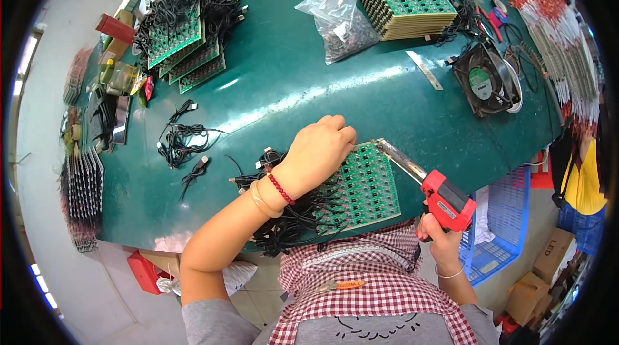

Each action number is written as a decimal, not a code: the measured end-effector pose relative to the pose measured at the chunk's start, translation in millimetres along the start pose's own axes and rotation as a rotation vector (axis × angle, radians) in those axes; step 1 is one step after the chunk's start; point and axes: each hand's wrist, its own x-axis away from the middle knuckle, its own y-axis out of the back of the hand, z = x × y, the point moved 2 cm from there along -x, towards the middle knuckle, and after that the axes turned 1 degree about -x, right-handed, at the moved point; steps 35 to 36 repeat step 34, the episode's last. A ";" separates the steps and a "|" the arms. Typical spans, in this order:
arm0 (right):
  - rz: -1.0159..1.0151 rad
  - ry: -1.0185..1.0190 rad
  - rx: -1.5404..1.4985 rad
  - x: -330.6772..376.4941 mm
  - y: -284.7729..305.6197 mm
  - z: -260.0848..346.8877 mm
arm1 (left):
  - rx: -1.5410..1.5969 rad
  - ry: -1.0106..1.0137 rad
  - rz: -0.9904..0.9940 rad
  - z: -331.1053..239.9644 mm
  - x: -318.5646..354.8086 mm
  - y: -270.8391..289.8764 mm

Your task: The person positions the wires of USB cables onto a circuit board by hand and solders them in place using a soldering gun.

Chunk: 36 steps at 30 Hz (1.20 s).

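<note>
The green circuit-board panel (pixel 361 187) lies at the near table edge. The left hand (pixel 317 151), fingers curled, presses its upper-left corner. The right hand (pixel 433 232) grips a red soldering gun (pixel 445 202) (tip on the panel's upper-right corner), barrel slanting up-left.

A green circuit board (pixel 364 187), a panel of many small repeated units in rows, lies flat at the near edge of the dark green table, at about six o'clock. Black cables (pixel 290 219) soldered to it trail off its nine o'clock side in a tangled bunch. A red soldering gun (pixel 445 200) stands at the board's three o'clock side, its long metal tip (pixel 393 153) angled toward eleven o'clock and touching the board's far corner.
</note>
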 end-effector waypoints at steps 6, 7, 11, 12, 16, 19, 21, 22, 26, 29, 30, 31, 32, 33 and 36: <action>0.001 -0.047 0.074 3.9 0.5 -11.3 | -0.055 -0.046 0.048 4.6 -0.3 -4.3; 0.016 -0.024 0.109 3.1 1.1 -14.3 | -0.052 -0.068 0.055 5.8 -1.0 -4.4; 0.055 0.012 0.150 -0.8 -0.9 -13.9 | 0.009 -0.086 0.087 8.6 -4.9 -2.1; 0.056 0.009 0.149 -1.1 -1.1 -14.2 | 0.013 -0.080 0.105 9.5 -4.8 -1.7; 0.051 -0.002 0.162 -0.6 -1.3 -17.0 | 0.013 -0.084 0.116 10.5 -6.4 -2.5; 0.050 -0.016 0.167 -0.7 -2.4 -16.7 | 0.010 -0.089 0.139 11.4 -7.9 -2.8; 0.060 -0.019 0.170 -1.5 -2.3 -17.0 | 0.015 -0.095 0.149 12.4 -8.8 -2.7; 0.090 0.001 0.222 -2.7 -1.2 -19.0 | 0.017 -0.102 0.158 13.0 -9.2 -2.6; 0.138 0.156 0.374 -2.8 8.9 -37.0 | 0.016 -0.110 0.177 12.9 -11.6 -1.4; 0.085 0.175 0.369 -0.1 7.5 -35.5 | 0.003 -0.103 0.198 14.6 -13.5 -2.5; 0.086 0.175 0.369 0.3 6.0 -30.1 | 0.002 -0.119 0.188 15.6 -13.3 -3.4; 0.073 0.068 0.276 1.6 5.4 -23.7 | 0.001 -0.133 0.179 15.7 -12.3 -4.1; 0.060 -0.038 0.182 2.4 5.4 -21.4 | 0.002 -0.132 0.179 15.7 -11.6 -4.3; 0.059 -0.067 0.180 3.3 7.7 -23.0 | 0.001 -0.125 0.183 15.5 -10.9 -4.2; 0.055 -0.094 0.179 3.6 12.8 -26.7 | 0.000 -0.122 0.186 15.2 -11.9 -3.3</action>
